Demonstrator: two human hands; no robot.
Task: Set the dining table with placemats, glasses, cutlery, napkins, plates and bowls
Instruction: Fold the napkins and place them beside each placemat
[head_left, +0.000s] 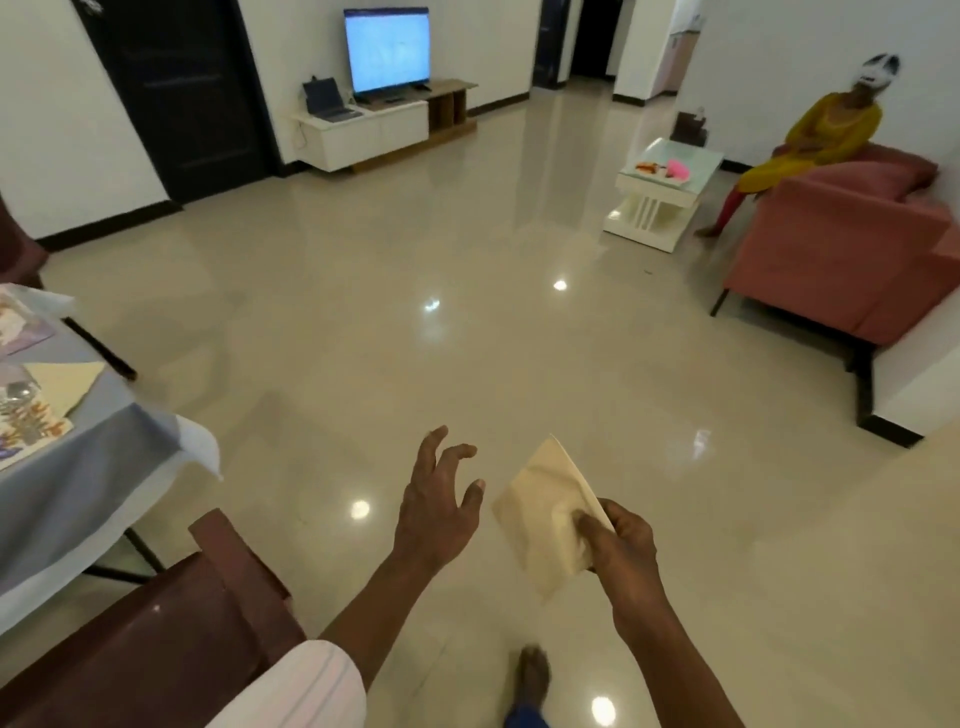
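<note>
My right hand (621, 540) pinches a folded cream napkin (545, 509) by its lower right corner, holding it over the floor. Just left of the napkin, my left hand (439, 499) is spread, fingers loosely curved, holding nothing. At the far left stands the dining table (78, 483) under a grey cloth. On it lie a patterned placemat (31, 431), a second cream napkin (65, 384) folded in a triangle, and a glass (18, 395) on the mat. Another placemat (21, 322) lies farther back.
A brown wooden chair (171, 623) stands at the lower left beside the table. Glossy tiled floor fills the middle. A pink sofa (852, 249) with a seated person, a white coffee table (667, 192) and a TV unit (374, 124) lie beyond.
</note>
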